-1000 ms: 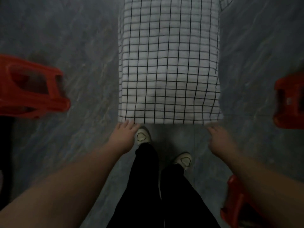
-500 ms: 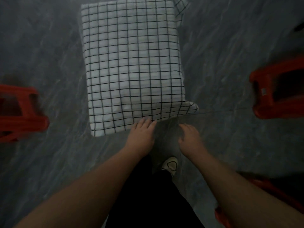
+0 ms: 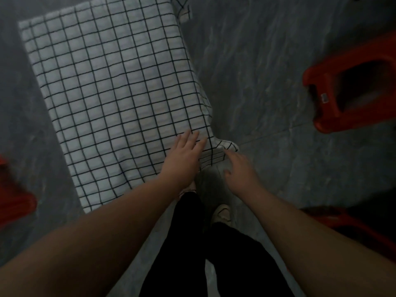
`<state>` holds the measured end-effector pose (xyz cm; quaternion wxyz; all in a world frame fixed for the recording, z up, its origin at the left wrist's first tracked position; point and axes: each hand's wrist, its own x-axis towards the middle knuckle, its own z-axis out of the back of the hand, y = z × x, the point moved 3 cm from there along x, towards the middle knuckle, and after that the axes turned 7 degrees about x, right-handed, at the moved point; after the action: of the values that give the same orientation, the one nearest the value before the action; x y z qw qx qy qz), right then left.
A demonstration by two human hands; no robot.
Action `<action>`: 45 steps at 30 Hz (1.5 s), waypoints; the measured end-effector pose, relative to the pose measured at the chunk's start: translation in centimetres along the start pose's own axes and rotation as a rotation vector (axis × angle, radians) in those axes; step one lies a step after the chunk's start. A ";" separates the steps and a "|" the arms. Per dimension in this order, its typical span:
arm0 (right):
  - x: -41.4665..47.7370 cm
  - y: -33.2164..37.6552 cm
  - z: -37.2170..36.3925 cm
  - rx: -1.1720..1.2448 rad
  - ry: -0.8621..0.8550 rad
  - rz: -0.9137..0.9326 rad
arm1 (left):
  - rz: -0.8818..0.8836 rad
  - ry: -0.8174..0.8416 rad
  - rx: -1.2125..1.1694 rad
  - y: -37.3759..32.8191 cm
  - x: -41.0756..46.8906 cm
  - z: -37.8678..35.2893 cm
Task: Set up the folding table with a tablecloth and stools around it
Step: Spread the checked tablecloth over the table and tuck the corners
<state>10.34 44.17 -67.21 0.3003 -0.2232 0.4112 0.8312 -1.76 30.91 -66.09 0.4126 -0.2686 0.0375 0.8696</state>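
Left hand [image 3: 184, 155] flat on tablecloth [image 3: 115, 99] corner; right hand [image 3: 241, 168] beside.

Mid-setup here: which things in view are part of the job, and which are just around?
Job: checked tablecloth, left hand flat on it, right hand at its corner; red stool at right; red stool at left; red stool by the right arm.
Not the job: grey floor; shoe; black trousers.

— Where are the hands?
— The left hand [image 3: 184, 159] lies flat on the checked tablecloth [image 3: 115, 99] near its close corner. The right hand [image 3: 242, 170] hovers just beside that drooping corner, fingers loose.
— Any stools?
— One red stool [image 3: 351, 91], well apart, right.
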 end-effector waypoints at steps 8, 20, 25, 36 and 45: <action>5.8 0.0 -2.6 -0.137 0.086 0.139 | 0.082 0.021 0.067 0.7 4.5 -2.8; 8.1 -1.7 -4.0 0.157 0.016 0.034 | 0.117 -0.059 0.028 0.8 5.4 -5.5; 8.4 -1.4 -2.8 0.071 0.112 0.075 | 0.156 -0.083 0.082 0.7 5.2 -5.2; 9.1 -2.5 -4.4 0.018 0.231 -0.049 | 0.243 -0.069 0.045 1.3 4.4 -6.4; 10.8 -6.1 -6.3 0.013 0.217 -0.194 | 0.219 -0.152 0.055 1.6 4.4 -7.6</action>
<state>7.54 45.42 -80.78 0.3346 -0.3486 0.4230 0.7666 -1.93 30.77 -75.03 0.3242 -0.1847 0.0589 0.9259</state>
